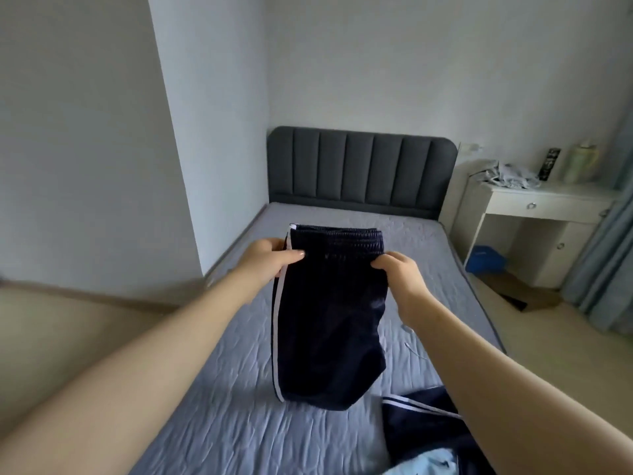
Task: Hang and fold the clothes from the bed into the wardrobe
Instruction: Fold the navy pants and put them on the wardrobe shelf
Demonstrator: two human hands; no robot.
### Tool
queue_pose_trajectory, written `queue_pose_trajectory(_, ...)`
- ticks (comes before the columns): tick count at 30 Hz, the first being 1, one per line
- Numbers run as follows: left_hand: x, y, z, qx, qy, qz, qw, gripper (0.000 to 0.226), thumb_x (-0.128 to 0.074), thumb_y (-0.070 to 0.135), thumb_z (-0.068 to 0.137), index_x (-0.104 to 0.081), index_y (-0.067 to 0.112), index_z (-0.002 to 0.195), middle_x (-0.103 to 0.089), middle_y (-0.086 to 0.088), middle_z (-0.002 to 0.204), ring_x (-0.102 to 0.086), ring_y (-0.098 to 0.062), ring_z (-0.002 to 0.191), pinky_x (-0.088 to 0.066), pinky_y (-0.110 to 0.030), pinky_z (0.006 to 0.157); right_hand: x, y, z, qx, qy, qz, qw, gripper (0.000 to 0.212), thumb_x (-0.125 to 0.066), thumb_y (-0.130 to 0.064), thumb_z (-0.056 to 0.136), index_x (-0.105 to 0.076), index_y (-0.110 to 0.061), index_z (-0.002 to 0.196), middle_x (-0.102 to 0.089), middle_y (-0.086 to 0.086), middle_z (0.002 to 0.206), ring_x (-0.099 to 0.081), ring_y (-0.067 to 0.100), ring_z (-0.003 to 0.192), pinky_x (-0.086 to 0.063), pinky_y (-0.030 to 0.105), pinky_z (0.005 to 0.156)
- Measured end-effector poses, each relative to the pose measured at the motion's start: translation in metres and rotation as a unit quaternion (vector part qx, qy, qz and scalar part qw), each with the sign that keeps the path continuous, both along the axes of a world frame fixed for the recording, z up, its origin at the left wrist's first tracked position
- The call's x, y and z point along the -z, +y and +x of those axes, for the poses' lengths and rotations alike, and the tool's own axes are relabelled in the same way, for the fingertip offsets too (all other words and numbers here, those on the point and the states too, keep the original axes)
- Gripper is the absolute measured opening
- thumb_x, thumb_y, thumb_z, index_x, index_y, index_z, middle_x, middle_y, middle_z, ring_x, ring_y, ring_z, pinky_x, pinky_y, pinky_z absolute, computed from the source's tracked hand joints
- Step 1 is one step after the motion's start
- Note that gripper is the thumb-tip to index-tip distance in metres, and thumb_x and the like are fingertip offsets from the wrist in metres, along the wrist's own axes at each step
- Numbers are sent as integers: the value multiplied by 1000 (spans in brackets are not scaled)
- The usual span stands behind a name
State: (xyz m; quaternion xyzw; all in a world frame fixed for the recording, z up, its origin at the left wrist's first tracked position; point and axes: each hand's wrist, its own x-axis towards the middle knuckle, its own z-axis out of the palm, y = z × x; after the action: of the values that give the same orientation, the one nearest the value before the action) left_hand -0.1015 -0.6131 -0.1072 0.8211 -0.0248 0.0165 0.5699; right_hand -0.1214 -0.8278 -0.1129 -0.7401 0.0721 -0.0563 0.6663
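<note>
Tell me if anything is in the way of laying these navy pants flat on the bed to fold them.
Nothing visible does. Both the left hand and right hand grip the dark navy white-striped pants at the waistband, over the grey-blue quilted mattress. Another navy striped garment lies off to the right, nearer you.

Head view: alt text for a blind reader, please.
The left hand and right hand grip a navy garment with white side stripes by its waistband, above a grey-blue bed. At its near right edge lie more clothes.
</note>
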Motion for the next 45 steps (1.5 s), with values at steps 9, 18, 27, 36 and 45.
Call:
queue_pose_trajectory(9, 121, 5, -105, -23, 156, -2, 988, 8, -68, 24, 83, -63, 29, 80, -62, 20, 79, -54, 3, 76, -36, -11, 62, 117, 6, -96, -33, 169, 39, 984, 13, -50, -1, 84, -57, -6, 75, -56, 7, 66, -53, 17, 58, -43, 20, 48)
queue_pose_trajectory(18, 207, 23, -108, -22, 250, 14, 968, 8, -69, 24, 81, -66, 25, 88, -67, 9, 91, -61, -9, 90, -43, -23, 77, 206, 21, -96, -8, 248, 10, 969, 16, -54, -3, 83, -59, -12, 70, -56, 2, 59, -52, 17, 57, -38, 23, 50)
queue_pose_trajectory(27, 289, 44, 31, 11, 322, 24, 946, 7, -66, 29, 84, -62, 28, 89, -65, 7, 93, -59, -10, 88, -44, -25, 78, 286, 52, 30, 74, 306, -15, 949, 15, -56, -8, 81, -61, -15, 68, -59, 3, 65, -53, 20, 66, -44, 31, 66)
queue_pose_trajectory(36, 363, 18, 180, -14, 337, 36, 941, 76, -56, 35, 91, -10, 17, 149, -24, 0, 153, -33, -22, 135, -29, -33, 109, 350, 43, 168, 115, 304, -158, 932, 54, -47, -33, 89, -33, -35, 140, -34, -5, 146, -38, 26, 130, -35, 45, 105)
queue_pose_trajectory(45, 484, 18, 143, -36, 432, 40, 900, 59, -50, 24, 94, -23, 13, 146, -39, -2, 146, -41, -21, 130, -30, -31, 108, 474, 24, 99, 90, 426, -93, 895, 58, -54, -23, 88, -33, -27, 142, -38, 4, 145, -48, 24, 119, -38, 29, 93)
